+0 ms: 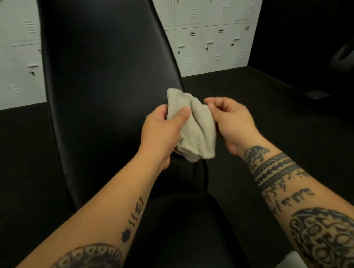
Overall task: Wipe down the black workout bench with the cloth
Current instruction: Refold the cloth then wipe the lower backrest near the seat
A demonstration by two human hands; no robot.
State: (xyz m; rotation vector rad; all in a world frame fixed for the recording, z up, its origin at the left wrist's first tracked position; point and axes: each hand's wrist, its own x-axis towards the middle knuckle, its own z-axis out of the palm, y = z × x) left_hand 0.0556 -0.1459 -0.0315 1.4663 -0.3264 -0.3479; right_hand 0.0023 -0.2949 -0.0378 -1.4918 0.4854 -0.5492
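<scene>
The black workout bench (pixel 101 61) runs from the top of the view down toward me, its long padded back narrowing to a seat pad near my body. A bunched beige cloth (pixel 195 129) is held in the air above the lower part of the pad. My left hand (pixel 162 133) grips the cloth's left side, thumb on top. My right hand (pixel 232 121) is at the cloth's right edge, fingers curled and touching it; a firm grip cannot be told.
White metal lockers (pixel 210 24) line the wall behind the bench. Dark floor (pixel 268 110) spreads on both sides. A dark piece of equipment (pixel 352 52) stands at the right edge. A small pale object (pixel 283 265) shows at the bottom right.
</scene>
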